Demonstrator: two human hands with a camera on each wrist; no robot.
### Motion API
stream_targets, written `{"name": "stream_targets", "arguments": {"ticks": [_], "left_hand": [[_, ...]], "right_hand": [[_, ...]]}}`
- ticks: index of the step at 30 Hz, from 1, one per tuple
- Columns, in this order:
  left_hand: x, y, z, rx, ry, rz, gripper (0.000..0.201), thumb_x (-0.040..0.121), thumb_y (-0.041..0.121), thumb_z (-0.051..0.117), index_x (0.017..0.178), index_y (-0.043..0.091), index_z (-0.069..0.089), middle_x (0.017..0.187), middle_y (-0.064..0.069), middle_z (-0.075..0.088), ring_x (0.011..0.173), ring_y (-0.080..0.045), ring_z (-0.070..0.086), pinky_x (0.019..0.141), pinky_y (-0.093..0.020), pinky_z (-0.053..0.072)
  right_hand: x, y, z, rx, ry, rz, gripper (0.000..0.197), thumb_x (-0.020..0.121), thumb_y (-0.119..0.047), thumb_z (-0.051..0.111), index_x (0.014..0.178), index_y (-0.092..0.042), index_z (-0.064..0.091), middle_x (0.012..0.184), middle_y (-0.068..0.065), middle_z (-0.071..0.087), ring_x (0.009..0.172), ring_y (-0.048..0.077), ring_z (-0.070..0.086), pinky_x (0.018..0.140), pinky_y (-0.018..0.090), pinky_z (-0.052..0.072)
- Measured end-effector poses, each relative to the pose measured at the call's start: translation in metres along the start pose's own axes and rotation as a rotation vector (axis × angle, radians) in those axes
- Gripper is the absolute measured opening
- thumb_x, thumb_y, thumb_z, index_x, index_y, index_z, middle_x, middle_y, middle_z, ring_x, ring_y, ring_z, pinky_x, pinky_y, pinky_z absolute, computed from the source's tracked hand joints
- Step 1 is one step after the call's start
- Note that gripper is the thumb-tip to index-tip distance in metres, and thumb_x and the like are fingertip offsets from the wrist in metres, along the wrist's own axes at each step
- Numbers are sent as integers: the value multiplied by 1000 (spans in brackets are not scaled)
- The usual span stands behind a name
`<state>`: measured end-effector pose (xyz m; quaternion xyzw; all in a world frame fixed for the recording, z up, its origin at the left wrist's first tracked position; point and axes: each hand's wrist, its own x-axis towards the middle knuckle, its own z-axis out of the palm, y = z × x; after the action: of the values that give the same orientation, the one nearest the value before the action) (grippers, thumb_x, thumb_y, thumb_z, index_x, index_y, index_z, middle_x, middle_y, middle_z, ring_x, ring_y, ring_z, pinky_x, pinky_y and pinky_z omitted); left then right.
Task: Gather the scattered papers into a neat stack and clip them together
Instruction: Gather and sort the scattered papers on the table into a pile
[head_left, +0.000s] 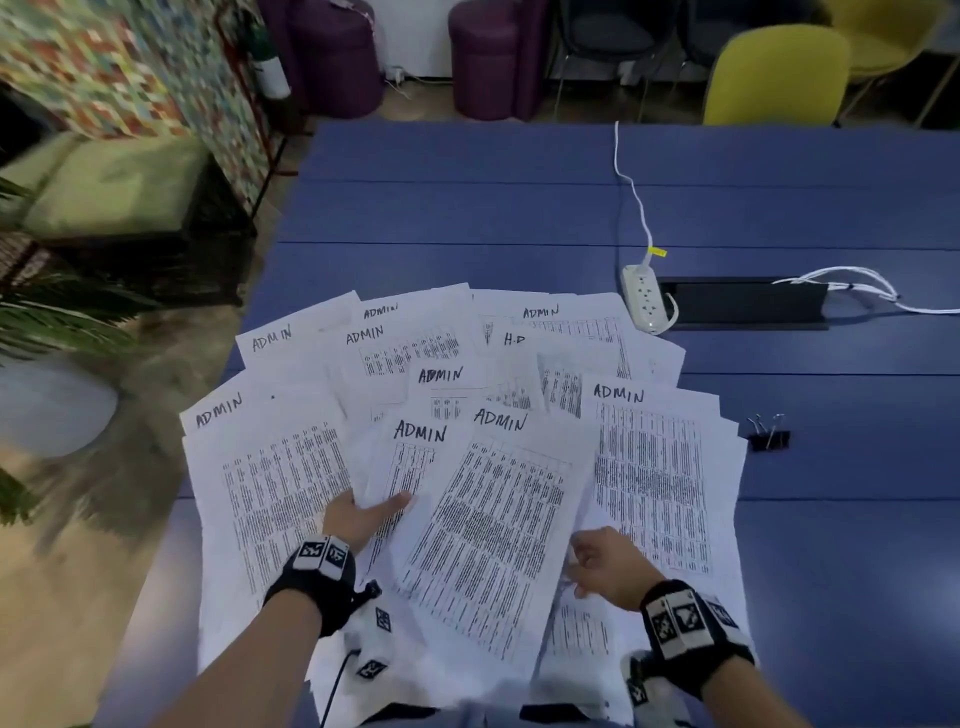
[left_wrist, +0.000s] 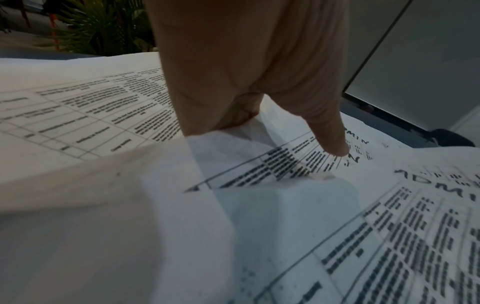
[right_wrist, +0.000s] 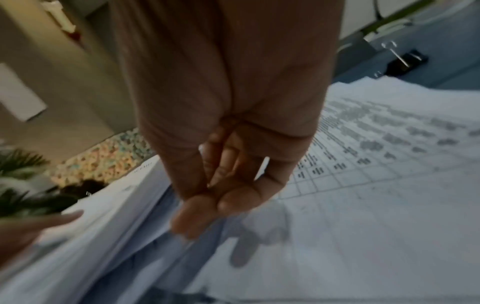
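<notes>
White papers (head_left: 483, 525) fan out; left grip (head_left: 363, 514) pinches sheets, right grip (head_left: 605, 564) hangs loosely curled.

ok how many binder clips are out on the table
1. The binder clip lies on the blue table just off the right edge of the spread papers, apart from them. More could be hidden under the sheets.

You've got about a dozen overlapping papers (head_left: 483, 519) — exact count unclear — one binder clip (head_left: 769, 435), one power strip (head_left: 644, 299), two hands.
</notes>
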<state>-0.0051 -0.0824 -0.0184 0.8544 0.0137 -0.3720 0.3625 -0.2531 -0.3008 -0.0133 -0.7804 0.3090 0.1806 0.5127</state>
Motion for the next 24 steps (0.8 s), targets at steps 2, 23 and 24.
{"name": "stream_targets", "arguments": {"ticks": [2, 23, 24], "left_hand": [[3, -2, 4, 31, 3, 21, 50, 68, 38, 82, 101, 4, 66, 105, -15, 68, 94, -28, 64, 86, -36, 49], [-6, 4, 21, 71, 1, 50, 35, 73, 21, 80, 88, -5, 62, 80, -14, 66, 80, -29, 64, 76, -38, 55], [-7, 4, 21, 75, 16, 52, 30, 76, 17, 77, 88, -5, 62, 80, -14, 66, 81, -30, 65, 77, -40, 56]], "right_hand": [[0, 9, -8, -38, 58, 24, 10, 87, -20, 64, 79, -15, 62, 76, 0, 65, 72, 12, 67, 82, 38, 57], [-9, 50, -54, 146, 739, 425, 34, 92, -16, 57, 121, 1, 59, 114, 25, 63, 103, 38, 57, 90, 42, 47], [-10, 49, -57, 115, 758, 445, 33, 93, -13, 54, 124, -2, 58, 114, 26, 61, 101, 38, 55, 88, 42, 46]]}}
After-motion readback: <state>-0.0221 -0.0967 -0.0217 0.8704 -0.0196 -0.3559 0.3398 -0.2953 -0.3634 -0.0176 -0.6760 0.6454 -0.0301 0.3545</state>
